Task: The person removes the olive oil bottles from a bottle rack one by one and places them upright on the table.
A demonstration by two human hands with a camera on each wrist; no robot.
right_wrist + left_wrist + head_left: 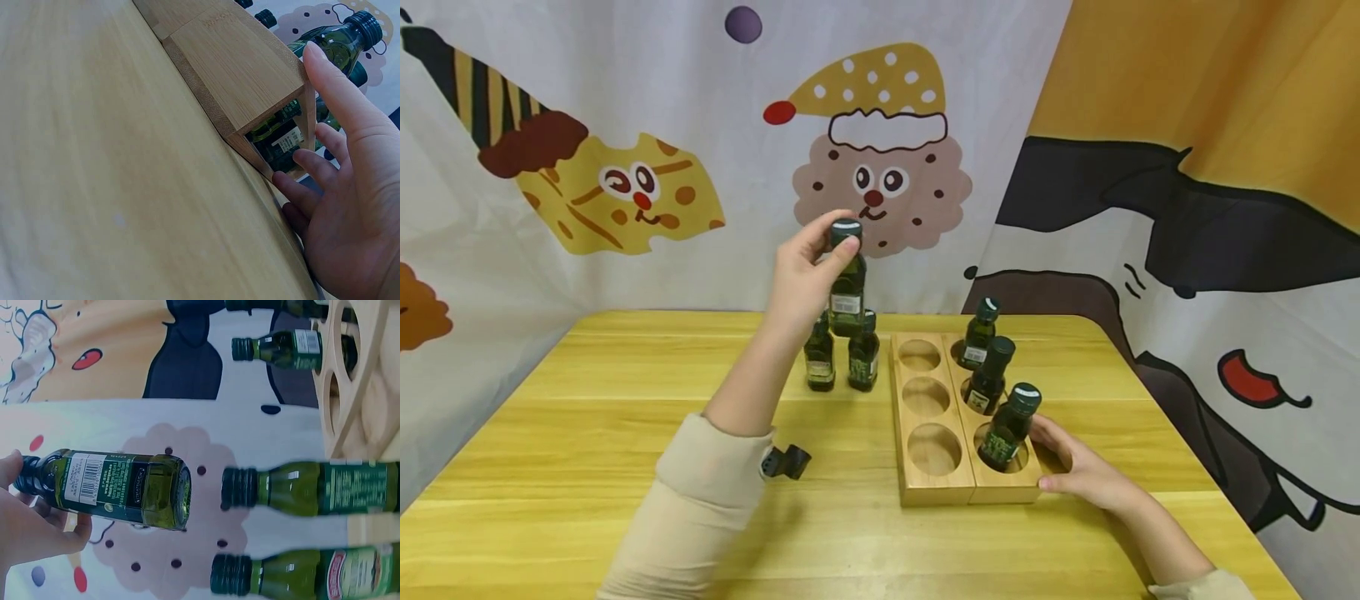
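My left hand point(808, 267) grips a small green glass bottle point(847, 292) by its dark cap, thumb and fingers around it. In the left wrist view this raised bottle point(119, 486) shows a barcode label. Below it two similar bottles point(820, 358) stand on the table. To their right lies a wooden rack point(936, 487) of two joined halves with round holes. Three more bottles point(988, 379) lean in its right row. My right hand point(1086, 471) touches the rack's front right corner, thumb at the front and relaxed fingers along the side, as the right wrist view shows.
The wooden table point(625, 417) runs back to a hanging cloth point(700, 50) printed with cartoon figures. A small black device point(786, 461) sits at the left sleeve's cuff. The rack's left row has round holes point(934, 450) with bare wooden floors.
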